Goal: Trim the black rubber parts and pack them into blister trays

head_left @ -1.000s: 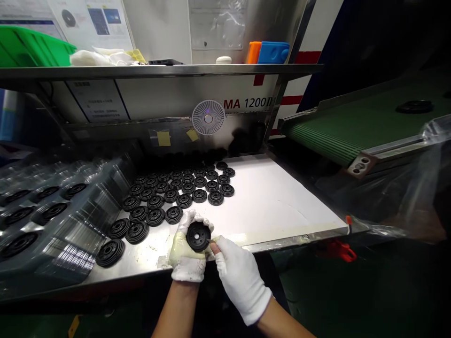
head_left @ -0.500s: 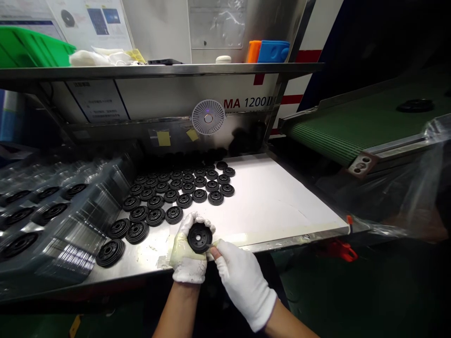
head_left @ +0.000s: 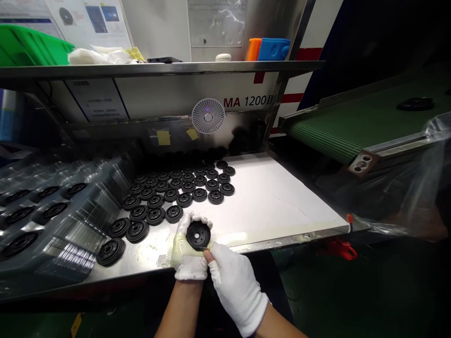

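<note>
My left hand (head_left: 188, 253), in a white glove, is closed around a black round plastic part (head_left: 198, 234) and holds it up facing me at the table's front edge. My right hand (head_left: 235, 286), also gloved, is pinched at the part's lower edge; a small thin tool may be between its fingers, too small to name. Behind the hands, several identical black round parts (head_left: 176, 192) lie in rows on the steel table (head_left: 148, 263) and on the white sheet (head_left: 275, 197).
Clear plastic trays (head_left: 52, 216) holding black parts are stacked at the left. A small white fan (head_left: 208, 116) hangs at the back under a steel shelf (head_left: 158, 70). A green conveyor belt (head_left: 366, 122) with one black part (head_left: 415, 105) runs at the right.
My right hand has slid left along the part's lower edge, and the part has turned slightly in my left hand.
</note>
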A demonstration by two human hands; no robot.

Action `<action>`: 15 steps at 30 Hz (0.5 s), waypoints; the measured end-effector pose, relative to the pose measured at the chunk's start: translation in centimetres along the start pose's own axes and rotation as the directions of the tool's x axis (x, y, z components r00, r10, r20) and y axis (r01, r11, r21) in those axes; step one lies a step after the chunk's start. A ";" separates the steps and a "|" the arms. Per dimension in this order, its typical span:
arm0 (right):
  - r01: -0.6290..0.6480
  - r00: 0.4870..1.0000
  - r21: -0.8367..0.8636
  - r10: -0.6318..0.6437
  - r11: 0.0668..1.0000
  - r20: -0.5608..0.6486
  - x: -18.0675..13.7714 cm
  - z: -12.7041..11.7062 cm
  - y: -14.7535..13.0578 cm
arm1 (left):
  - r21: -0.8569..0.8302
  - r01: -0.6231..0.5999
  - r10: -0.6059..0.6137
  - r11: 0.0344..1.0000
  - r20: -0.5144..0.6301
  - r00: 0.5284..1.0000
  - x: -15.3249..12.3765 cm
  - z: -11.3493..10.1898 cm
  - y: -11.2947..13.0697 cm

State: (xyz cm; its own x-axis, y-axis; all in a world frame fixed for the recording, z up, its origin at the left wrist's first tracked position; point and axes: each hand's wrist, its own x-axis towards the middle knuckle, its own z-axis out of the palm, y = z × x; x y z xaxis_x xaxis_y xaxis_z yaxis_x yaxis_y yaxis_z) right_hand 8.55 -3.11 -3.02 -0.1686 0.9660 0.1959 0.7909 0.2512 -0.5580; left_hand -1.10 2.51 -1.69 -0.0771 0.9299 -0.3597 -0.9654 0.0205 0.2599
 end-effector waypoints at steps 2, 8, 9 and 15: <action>0.015 1.000 0.004 -0.015 1.000 -0.013 0.0 0.0 -0.1 | 0.019 -0.048 0.048 0.999 0.005 0.999 -0.1 -0.1 0.0; -0.028 0.999 -0.038 0.027 0.999 -0.030 0.3 -0.7 1.3 | 0.229 0.152 -0.161 0.962 0.025 0.987 -0.6 -0.4 0.7; -0.042 0.999 -0.051 0.041 0.998 -0.023 0.3 -0.7 1.4 | 0.220 0.157 -0.166 0.963 0.025 0.986 -0.6 -0.4 0.8; -0.016 1.000 -0.046 0.016 0.999 -0.010 -0.3 -0.1 0.4 | 0.073 0.119 -0.115 0.990 -0.055 0.992 0.1 -0.2 0.1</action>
State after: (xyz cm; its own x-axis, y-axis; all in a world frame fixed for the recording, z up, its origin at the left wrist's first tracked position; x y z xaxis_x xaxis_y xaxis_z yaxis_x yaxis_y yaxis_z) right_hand 8.99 -3.26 -3.23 -0.1505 0.9692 0.1949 0.8196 0.2325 -0.5236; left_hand -1.27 2.57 -1.92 0.0212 0.8997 -0.4359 -0.9469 0.1579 0.2799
